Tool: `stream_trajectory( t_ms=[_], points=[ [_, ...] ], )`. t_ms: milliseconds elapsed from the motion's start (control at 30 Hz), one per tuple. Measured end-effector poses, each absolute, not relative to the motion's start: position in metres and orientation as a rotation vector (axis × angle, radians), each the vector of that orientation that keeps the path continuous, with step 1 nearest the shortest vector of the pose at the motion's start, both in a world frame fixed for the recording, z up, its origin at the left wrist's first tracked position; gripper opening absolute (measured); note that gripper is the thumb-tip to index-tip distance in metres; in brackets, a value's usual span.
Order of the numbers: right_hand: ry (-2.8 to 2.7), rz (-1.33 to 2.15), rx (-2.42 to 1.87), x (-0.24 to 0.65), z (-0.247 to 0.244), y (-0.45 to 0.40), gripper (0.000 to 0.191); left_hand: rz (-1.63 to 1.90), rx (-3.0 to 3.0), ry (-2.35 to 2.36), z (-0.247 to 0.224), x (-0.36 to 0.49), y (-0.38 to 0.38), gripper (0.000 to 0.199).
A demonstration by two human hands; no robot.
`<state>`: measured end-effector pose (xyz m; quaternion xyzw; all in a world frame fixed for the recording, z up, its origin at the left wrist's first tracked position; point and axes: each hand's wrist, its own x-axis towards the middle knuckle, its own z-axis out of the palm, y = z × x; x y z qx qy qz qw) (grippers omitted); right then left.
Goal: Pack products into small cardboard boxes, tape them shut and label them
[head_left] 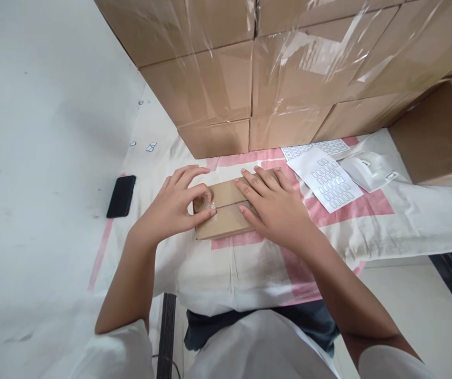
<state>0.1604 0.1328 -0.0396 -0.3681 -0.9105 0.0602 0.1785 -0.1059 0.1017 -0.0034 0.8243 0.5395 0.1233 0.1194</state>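
A small flat cardboard box (226, 223) lies on the cloth in front of me, its two top flaps meeting at a seam. At the box's left end, my left hand (178, 202) pinches a crumpled bit of clear tape (212, 205) between thumb and forefinger. The other fingers of that hand curve above the box's far left corner. My right hand (275, 205) rests flat over the right part of the box, fingers spread, and hides that end of it.
Large cartons (218, 84) wrapped in clear film stand stacked behind the box. To the right are label sheets (330, 181), a white device (370, 169) and an open carton (439, 131). A black phone (121, 196) lies left, beside the wall (44, 158).
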Motion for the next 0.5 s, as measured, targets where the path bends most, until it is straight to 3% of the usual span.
stream_trajectory(
  t_ms=[133,267,400,500],
  points=[
    [-2.552,0.201,-1.03,0.16,-0.041,0.133,0.05,0.438,2.259,1.69,-0.011,-0.107,0.103,0.068],
    [-2.533,0.208,-1.05,0.158,-0.04,0.133,0.049,0.561,1.843,1.61,-0.03,-0.103,0.109,0.045],
    [-2.505,0.227,-1.066,0.158,-0.04,0.133,0.047,0.625,1.714,1.594,-0.041,-0.104,0.106,0.049],
    [-2.503,0.226,-1.07,0.157,-0.041,0.135,0.048,0.521,1.725,1.499,-0.042,-0.111,0.1,0.091]
  ],
)
